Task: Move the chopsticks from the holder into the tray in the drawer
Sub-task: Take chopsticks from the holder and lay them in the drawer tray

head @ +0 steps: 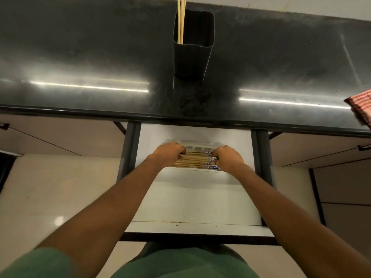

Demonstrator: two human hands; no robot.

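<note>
Left hand (168,154) and right hand (228,158) clamp a chopstick bundle (192,160) between them at the tray (198,144). Beyond them, a few chopsticks (181,21) wait in the holder (190,57).

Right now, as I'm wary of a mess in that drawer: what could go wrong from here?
1. The left hand and right hand grip the chopstick bundle by its ends at the tray; an uneven release might scatter sticks onto the drawer floor.
2. The tall holder has loose chopsticks leaning in one corner; a hasty grab could tip it.
</note>
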